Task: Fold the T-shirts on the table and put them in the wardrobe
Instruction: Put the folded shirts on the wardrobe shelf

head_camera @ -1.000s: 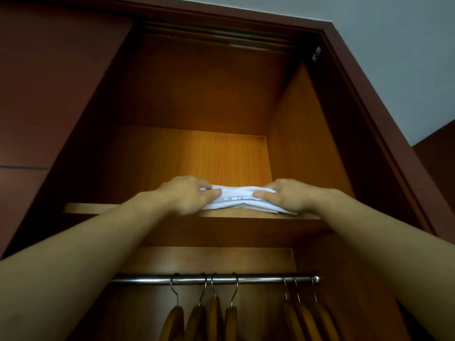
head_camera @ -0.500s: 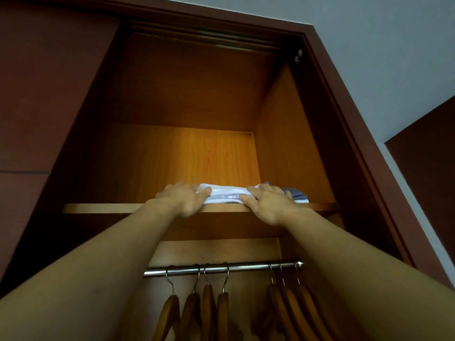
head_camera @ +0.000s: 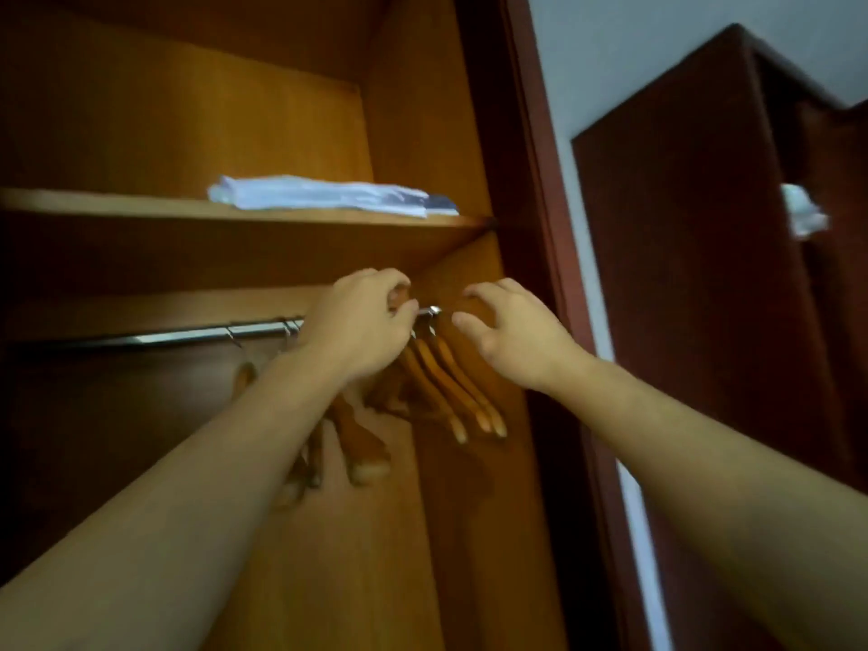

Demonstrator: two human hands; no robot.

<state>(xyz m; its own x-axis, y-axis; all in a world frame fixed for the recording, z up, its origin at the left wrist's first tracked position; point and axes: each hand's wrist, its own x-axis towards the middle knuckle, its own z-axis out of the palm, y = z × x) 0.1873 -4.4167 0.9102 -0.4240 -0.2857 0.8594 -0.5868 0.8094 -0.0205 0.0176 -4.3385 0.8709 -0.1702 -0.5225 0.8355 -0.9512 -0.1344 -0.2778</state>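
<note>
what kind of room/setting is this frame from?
Probably a bedroom or hotel room, seen from in front of an open built-in wardrobe: a wooden shelf holding a folded white T-shirt, a metal hanging rail with bare wooden hangers, and a plain wall beside it.

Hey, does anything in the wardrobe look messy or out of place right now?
Nothing stands out. The folded T-shirts lie flat on the shelf, near its right end, and the wooden hangers hang from the rail.

Shelf (head_camera: 141,206) left of folded T-shirts (head_camera: 329,197) bare; rod (head_camera: 197,335), hangers (head_camera: 441,382) below.
</note>
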